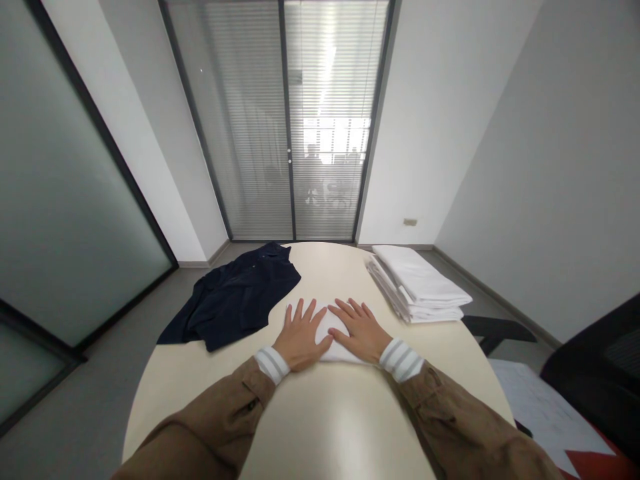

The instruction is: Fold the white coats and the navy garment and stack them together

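A small folded white cloth lies flat on the cream round table, in front of me. My left hand rests on its left side, palm down with the fingers spread. On the right side of the cloth lies my right hand, also flat and spread. The two thumbs nearly meet over the middle. Much of the cloth is hidden beneath both hands, so its exact kind does not show.
A dark navy garment is spread over the table's left side, partly over the edge. At the right stands a stack of folded white cloths. A black chair with papers on it is beside the table's right edge.
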A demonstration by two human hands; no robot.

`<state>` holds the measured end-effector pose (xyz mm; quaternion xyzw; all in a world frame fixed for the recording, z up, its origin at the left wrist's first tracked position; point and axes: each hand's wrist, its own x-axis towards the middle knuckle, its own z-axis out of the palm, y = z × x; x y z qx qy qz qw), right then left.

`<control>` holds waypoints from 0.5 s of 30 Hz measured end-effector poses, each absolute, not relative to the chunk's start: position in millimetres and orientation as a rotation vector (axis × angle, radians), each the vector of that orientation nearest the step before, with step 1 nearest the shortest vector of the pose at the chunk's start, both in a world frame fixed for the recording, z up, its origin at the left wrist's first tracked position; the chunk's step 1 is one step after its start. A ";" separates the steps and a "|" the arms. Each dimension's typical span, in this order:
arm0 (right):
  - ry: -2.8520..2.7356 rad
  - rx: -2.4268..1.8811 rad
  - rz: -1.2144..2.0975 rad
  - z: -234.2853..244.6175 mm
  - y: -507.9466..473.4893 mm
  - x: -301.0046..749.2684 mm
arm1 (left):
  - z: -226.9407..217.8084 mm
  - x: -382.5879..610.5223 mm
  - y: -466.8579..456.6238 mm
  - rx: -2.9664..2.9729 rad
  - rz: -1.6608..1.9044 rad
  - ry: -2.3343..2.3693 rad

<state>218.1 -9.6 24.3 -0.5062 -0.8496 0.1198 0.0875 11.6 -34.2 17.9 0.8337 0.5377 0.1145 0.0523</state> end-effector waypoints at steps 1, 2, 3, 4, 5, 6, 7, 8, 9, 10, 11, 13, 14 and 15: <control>-2.526 -1.512 0.350 23.9 -7.8 217.3 | 16.9 11.8 -31.9 2.547 0.350 1.644; -2.522 -1.517 0.343 23.6 -5.3 216.6 | 15.7 12.2 -29.3 2.560 0.355 1.655; -2.519 -1.522 0.337 23.2 -2.2 216.2 | 14.3 12.8 -26.1 2.572 0.365 1.666; -2.519 -1.525 0.333 22.8 1.7 216.2 | 12.7 13.5 -22.4 2.583 0.377 1.677; -2.520 -1.526 0.331 22.5 6.2 216.5 | 11.0 14.4 -18.0 2.591 0.391 1.686; -2.521 -1.524 0.329 22.1 11.4 217.2 | 9.3 15.5 -13.2 2.597 0.406 1.693; -2.521 -1.520 0.327 21.7 16.9 218.2 | 7.7 16.6 -7.9 2.600 0.421 1.698; -2.521 -1.513 0.324 21.3 22.6 219.3 | 6.2 17.7 -2.5 2.599 0.436 1.701; -2.519 -1.504 0.320 20.9 28.2 220.5 | 5.1 18.7 2.9 2.595 0.445 1.702; -2.514 -1.495 0.315 20.4 33.6 221.7 | 4.3 19.5 8.1 2.585 0.449 1.703; -2.509 -1.488 0.309 19.9 38.4 222.6 | 3.7 20.0 12.8 2.570 0.451 1.701; -2.499 -1.476 0.302 18.7 45.9 224.0 | 3.4 19.9 20.0 2.534 0.455 1.688; -2.497 -1.468 0.300 18.0 48.5 224.3 | 3.5 19.5 22.5 2.519 0.458 1.676; -2.495 -1.459 0.297 17.2 50.4 224.5 | 3.6 18.7 24.2 2.508 0.460 1.664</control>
